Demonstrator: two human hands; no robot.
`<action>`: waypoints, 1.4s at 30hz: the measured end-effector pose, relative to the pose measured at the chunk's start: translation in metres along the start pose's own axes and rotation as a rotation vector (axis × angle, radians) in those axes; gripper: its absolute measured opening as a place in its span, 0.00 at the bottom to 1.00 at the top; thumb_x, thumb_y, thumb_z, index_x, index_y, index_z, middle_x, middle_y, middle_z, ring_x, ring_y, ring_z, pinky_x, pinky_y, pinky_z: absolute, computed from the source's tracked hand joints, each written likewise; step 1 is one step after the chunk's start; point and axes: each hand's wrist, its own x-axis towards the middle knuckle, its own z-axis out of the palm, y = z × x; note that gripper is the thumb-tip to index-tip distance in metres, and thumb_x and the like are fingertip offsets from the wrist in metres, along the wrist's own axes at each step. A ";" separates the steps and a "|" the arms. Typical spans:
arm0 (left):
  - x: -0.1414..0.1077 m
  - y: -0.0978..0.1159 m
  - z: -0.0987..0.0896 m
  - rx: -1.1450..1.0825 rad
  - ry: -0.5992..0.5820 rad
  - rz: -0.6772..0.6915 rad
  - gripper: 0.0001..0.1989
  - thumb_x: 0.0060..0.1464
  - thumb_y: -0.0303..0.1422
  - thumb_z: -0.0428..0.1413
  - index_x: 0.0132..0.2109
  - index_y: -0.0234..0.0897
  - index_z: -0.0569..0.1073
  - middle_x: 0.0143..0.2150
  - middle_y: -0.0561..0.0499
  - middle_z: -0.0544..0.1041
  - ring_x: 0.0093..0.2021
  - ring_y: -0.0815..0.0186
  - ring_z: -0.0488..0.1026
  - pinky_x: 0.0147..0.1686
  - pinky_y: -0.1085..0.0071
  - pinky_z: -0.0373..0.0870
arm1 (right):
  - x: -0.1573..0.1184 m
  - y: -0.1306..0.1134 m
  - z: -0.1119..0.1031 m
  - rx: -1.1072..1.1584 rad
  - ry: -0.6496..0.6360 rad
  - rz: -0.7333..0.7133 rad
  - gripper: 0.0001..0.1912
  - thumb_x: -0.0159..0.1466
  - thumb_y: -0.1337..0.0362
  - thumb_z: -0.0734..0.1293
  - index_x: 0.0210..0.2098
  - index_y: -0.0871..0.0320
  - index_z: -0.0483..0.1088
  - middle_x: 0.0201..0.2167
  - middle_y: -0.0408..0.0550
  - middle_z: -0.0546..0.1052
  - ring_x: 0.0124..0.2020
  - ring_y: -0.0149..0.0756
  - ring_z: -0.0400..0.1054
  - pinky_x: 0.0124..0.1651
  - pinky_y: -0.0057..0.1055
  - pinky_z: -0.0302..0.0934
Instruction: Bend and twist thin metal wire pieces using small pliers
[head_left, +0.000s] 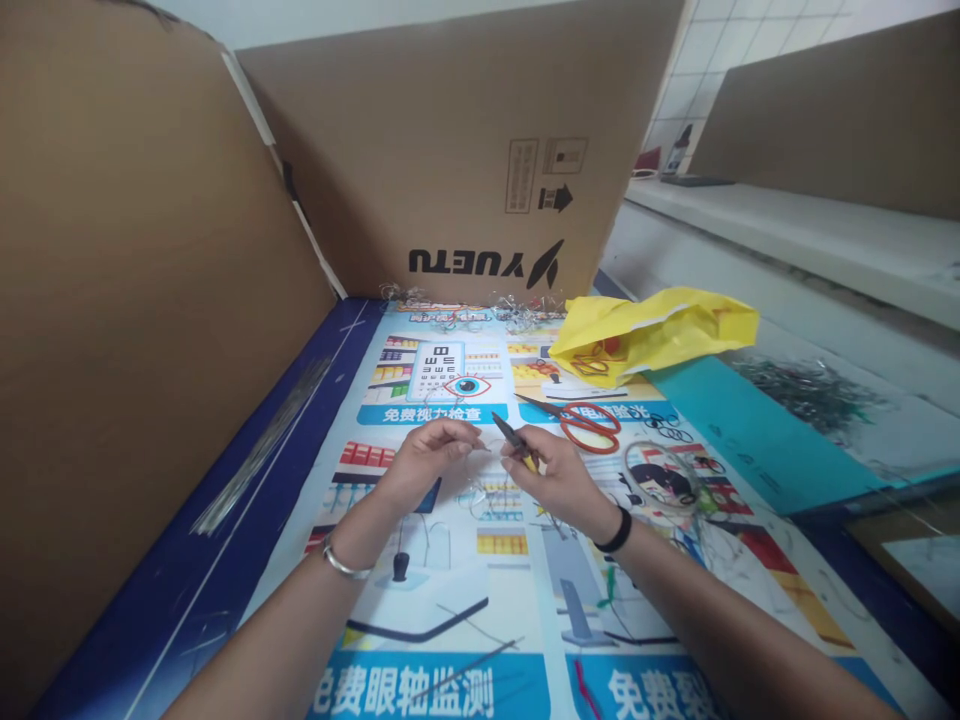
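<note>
My left hand [429, 462] is closed in a pinch, with a bit of thin wire [486, 447] at its fingertips. My right hand [561, 478] wraps around pliers [508, 430] with dark jaws and yellow handles; the jaws point up and to the left, close to the left fingertips. Fine wire loops [480, 492] show beneath and between the hands, though their ends are too thin to follow. Beyond the right hand lie red-handled scissors [592, 428], blades toward the left.
A yellow bag [660, 330] lies behind the scissors. A wire coil [660, 478] rests right of my right hand. Straight wires [262, 450] lie along the left side. Cut wire scraps [806, 395] pile at the right. Cardboard walls [450, 150] stand at the back and left.
</note>
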 end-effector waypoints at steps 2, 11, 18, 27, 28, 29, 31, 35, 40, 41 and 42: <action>0.000 0.000 -0.001 0.013 -0.003 -0.005 0.02 0.49 0.30 0.58 0.32 0.36 0.74 0.37 0.49 0.76 0.46 0.64 0.69 0.49 0.67 0.62 | 0.000 -0.002 -0.001 -0.031 0.003 -0.024 0.03 0.55 0.67 0.62 0.29 0.58 0.66 0.24 0.41 0.68 0.25 0.28 0.60 0.29 0.25 0.56; -0.001 -0.004 -0.002 -0.059 -0.024 -0.074 0.06 0.47 0.31 0.60 0.34 0.36 0.74 0.36 0.49 0.77 0.38 0.66 0.72 0.41 0.70 0.66 | -0.002 0.003 0.001 -0.024 0.003 -0.078 0.05 0.54 0.70 0.61 0.31 0.58 0.67 0.27 0.43 0.69 0.28 0.29 0.62 0.33 0.26 0.58; 0.000 0.000 0.000 -0.075 -0.050 -0.114 0.08 0.47 0.31 0.60 0.36 0.35 0.72 0.36 0.49 0.77 0.38 0.67 0.73 0.40 0.70 0.66 | -0.002 0.003 0.001 0.094 -0.054 0.009 0.04 0.54 0.69 0.61 0.30 0.58 0.66 0.27 0.43 0.71 0.29 0.30 0.64 0.34 0.27 0.59; 0.000 0.000 -0.001 -0.032 -0.094 -0.172 0.10 0.49 0.35 0.59 0.36 0.33 0.72 0.33 0.48 0.77 0.32 0.69 0.73 0.33 0.75 0.65 | 0.000 0.005 0.001 0.223 -0.089 0.100 0.03 0.55 0.67 0.62 0.30 0.58 0.65 0.29 0.44 0.72 0.31 0.32 0.66 0.36 0.30 0.61; 0.000 -0.001 -0.001 -0.040 -0.087 -0.179 0.11 0.48 0.36 0.59 0.35 0.32 0.72 0.32 0.48 0.77 0.31 0.70 0.73 0.32 0.75 0.65 | 0.000 0.006 0.001 0.228 -0.089 0.099 0.03 0.55 0.67 0.62 0.30 0.58 0.65 0.28 0.44 0.72 0.31 0.32 0.66 0.36 0.30 0.61; 0.000 -0.002 -0.002 -0.049 -0.080 -0.191 0.11 0.48 0.36 0.60 0.34 0.32 0.71 0.31 0.48 0.77 0.30 0.70 0.73 0.31 0.75 0.65 | 0.000 0.007 0.001 0.229 -0.089 0.098 0.02 0.55 0.67 0.62 0.30 0.58 0.65 0.28 0.43 0.72 0.31 0.32 0.65 0.36 0.29 0.61; 0.000 -0.003 -0.002 -0.058 -0.065 -0.230 0.12 0.47 0.38 0.60 0.34 0.32 0.70 0.30 0.49 0.77 0.29 0.70 0.73 0.29 0.75 0.65 | 0.000 0.009 0.001 0.219 -0.088 0.097 0.02 0.54 0.68 0.63 0.30 0.58 0.65 0.27 0.43 0.71 0.31 0.31 0.65 0.36 0.29 0.60; 0.001 -0.003 -0.003 -0.031 -0.040 -0.291 0.14 0.47 0.40 0.60 0.34 0.32 0.69 0.27 0.49 0.76 0.28 0.68 0.74 0.27 0.76 0.65 | 0.000 0.012 0.002 0.202 -0.094 0.101 0.03 0.55 0.67 0.63 0.30 0.58 0.66 0.28 0.43 0.71 0.31 0.32 0.65 0.36 0.29 0.60; 0.001 -0.003 -0.002 -0.001 -0.026 -0.290 0.14 0.46 0.39 0.60 0.33 0.33 0.68 0.25 0.51 0.75 0.26 0.70 0.73 0.26 0.76 0.64 | 0.001 0.012 0.002 0.186 -0.094 0.123 0.02 0.55 0.66 0.63 0.29 0.57 0.66 0.28 0.43 0.71 0.31 0.33 0.65 0.35 0.30 0.59; 0.001 -0.003 -0.002 0.004 -0.025 -0.291 0.14 0.46 0.39 0.60 0.33 0.33 0.68 0.25 0.51 0.75 0.25 0.71 0.72 0.26 0.76 0.64 | 0.001 0.011 0.002 0.183 -0.097 0.123 0.02 0.55 0.66 0.63 0.29 0.57 0.66 0.28 0.43 0.70 0.31 0.33 0.65 0.35 0.30 0.59; 0.001 -0.003 -0.002 0.009 -0.024 -0.293 0.14 0.46 0.39 0.59 0.33 0.33 0.68 0.25 0.52 0.75 0.25 0.71 0.72 0.26 0.76 0.64 | 0.001 0.011 0.002 0.182 -0.099 0.123 0.02 0.55 0.66 0.63 0.29 0.57 0.66 0.28 0.43 0.70 0.31 0.33 0.64 0.35 0.30 0.59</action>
